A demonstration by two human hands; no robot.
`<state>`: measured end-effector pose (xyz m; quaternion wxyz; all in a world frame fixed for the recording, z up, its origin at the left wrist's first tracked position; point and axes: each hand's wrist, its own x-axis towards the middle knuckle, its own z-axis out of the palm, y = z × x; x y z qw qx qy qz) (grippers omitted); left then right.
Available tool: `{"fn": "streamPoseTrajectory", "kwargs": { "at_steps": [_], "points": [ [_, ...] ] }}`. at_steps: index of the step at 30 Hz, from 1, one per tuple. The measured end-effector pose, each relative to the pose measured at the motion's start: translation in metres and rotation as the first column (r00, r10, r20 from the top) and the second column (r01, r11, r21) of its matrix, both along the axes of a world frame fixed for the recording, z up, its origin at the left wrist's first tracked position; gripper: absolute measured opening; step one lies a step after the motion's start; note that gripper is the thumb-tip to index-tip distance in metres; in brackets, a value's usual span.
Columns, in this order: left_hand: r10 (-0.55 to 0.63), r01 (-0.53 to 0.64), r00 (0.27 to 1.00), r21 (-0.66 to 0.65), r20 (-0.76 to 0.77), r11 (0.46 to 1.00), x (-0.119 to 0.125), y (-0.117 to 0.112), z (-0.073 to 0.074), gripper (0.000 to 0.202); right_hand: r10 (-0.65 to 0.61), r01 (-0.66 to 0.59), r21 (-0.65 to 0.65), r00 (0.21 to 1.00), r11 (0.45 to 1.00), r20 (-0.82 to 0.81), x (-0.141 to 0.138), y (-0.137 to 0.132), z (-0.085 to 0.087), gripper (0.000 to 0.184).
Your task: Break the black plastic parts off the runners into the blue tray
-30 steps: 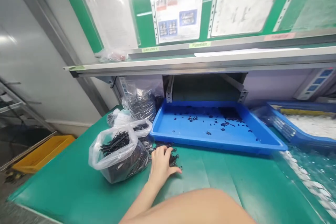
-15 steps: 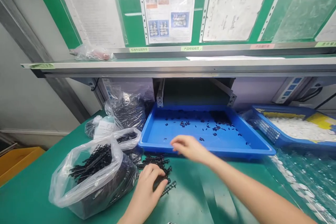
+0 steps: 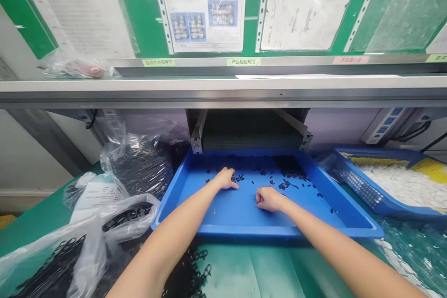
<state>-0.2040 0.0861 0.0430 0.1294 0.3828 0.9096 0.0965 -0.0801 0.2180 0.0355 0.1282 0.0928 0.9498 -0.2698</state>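
Over the blue tray (image 3: 240,229), my left hand (image 3: 225,179) is beside a small cluster of black plastic pieces (image 3: 239,178). Its thumb stands apart from the bent fingers, and I see nothing held in it. My right hand (image 3: 269,199) is also over the tray, to the right, with its fingers curled together; whatever they may hold is hidden. More small black pieces (image 3: 284,185) lie scattered towards the tray's right side. On the bench below my left forearm is a pile of black plastic strips (image 3: 190,270), partly covered by the arm.
An open clear bag of black strips (image 3: 94,251) stands at the left, with another filled bag (image 3: 143,167) behind it. A dark conveyor (image 3: 253,132) ends above the tray's back. At the right sits a blue basket of white parts (image 3: 394,184). A shelf (image 3: 223,86) spans above.
My left hand has left the black strips and moved forward over the tray. My right hand has moved from the tray's front edge to inside it, fingers now curled. The view has shifted closer.
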Motion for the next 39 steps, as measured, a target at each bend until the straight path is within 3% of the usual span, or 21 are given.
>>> {"fn": "streamPoseTrajectory", "kwargs": {
  "at_steps": [8,13,18,23,28,32,35,39],
  "points": [
    [-0.075,0.078,0.997,-0.119,0.029,0.99,-0.006,-0.005,-0.006,0.026,-0.004,-0.005,-0.147,0.998,0.989,-0.057,-0.027,0.009,0.01,0.02],
    [-0.111,0.119,0.991,-0.118,0.07,0.986,-0.008,-0.014,-0.003,0.027,0.036,-0.038,-0.025,0.996,0.999,-0.079,-0.054,-0.001,0.004,0.024],
    [-0.132,0.147,0.983,-0.115,0.127,0.982,-0.01,-0.026,0.0,0.028,0.113,-0.107,0.081,0.991,0.991,-0.071,-0.057,-0.005,0.002,0.024],
    [-0.148,0.172,0.97,-0.112,0.194,0.979,-0.012,-0.035,0.0,0.029,0.178,-0.173,0.093,0.983,0.98,-0.042,-0.052,-0.01,0.004,0.03],
    [-0.17,0.183,0.964,-0.045,0.205,0.982,-0.011,-0.039,-0.001,0.04,0.191,-0.188,0.071,0.981,0.98,-0.037,-0.051,-0.015,0.005,0.019],
    [-0.193,0.195,0.949,0.017,0.251,0.981,-0.007,-0.038,0.001,0.019,0.151,-0.153,-0.008,0.985,0.988,-0.077,-0.052,-0.016,0.0,0.013],
    [-0.161,0.149,0.931,0.061,0.327,0.987,-0.005,-0.039,0.003,0.009,0.085,-0.102,-0.147,0.989,0.984,-0.121,-0.053,-0.008,-0.006,0.01],
    [-0.055,-0.022,0.875,0.155,0.48,0.988,-0.009,-0.043,0.005,0.008,-0.079,-0.008,-0.434,0.98,0.901,-0.181,-0.049,0.017,-0.006,0.01]
  ]
}}
